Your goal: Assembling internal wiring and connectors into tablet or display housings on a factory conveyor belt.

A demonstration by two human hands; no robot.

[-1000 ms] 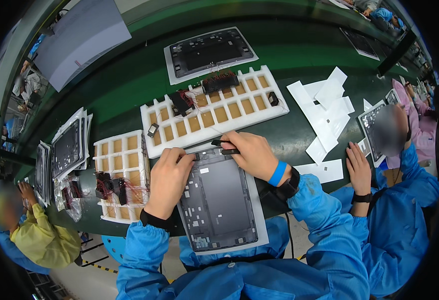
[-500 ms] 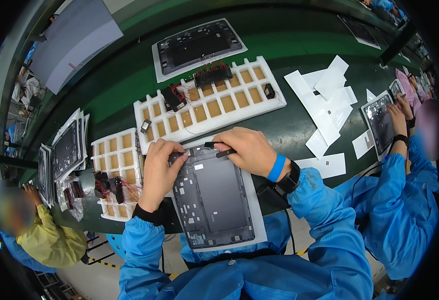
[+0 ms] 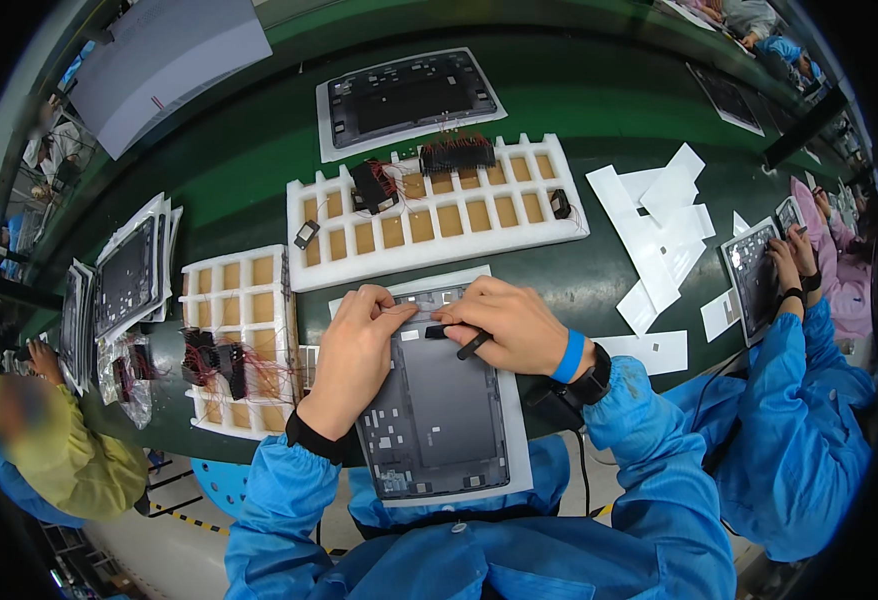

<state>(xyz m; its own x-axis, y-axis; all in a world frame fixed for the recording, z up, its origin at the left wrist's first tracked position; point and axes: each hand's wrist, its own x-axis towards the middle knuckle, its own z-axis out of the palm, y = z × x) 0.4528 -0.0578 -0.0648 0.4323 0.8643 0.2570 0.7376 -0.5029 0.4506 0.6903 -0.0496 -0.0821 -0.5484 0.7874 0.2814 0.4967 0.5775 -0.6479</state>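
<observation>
Right hand (image 3: pixel 519 325): palm down, fingers curled, holding a slim black tool (image 3: pixel 474 346) that slants out beneath the fingers. A small dark piece (image 3: pixel 437 331) shows just under the fingertips; cannot tell whether it is part of the tool.

Left hand (image 3: pixel 357 335): wrist raised, back of hand up, thumb and forefinger brought close together, pointing at the right hand's fingertips. Cannot tell whether anything sits between them.

Both hands lean inward over the upper part of a dark grey panel (image 3: pixel 449 400), fingertips near each other. Forearms slant up from below in blue sleeves; black band (image 3: pixel 314 437) at the left wrist, blue band (image 3: pixel 569 357) at the right.

Panel lies on a white sheet (image 3: pixel 517 425) at the near edge of the green table (image 3: pixel 549 285), before the wearer's torso.

Beyond: long white foam tray (image 3: pixel 439 252) with wired black parts (image 3: pixel 457 154); second foam tray (image 3: pixel 229 433) to the left. Farther off, another panel (image 3: pixel 409 97). White sheets (image 3: pixel 634 225) lie scattered to the right.
</observation>
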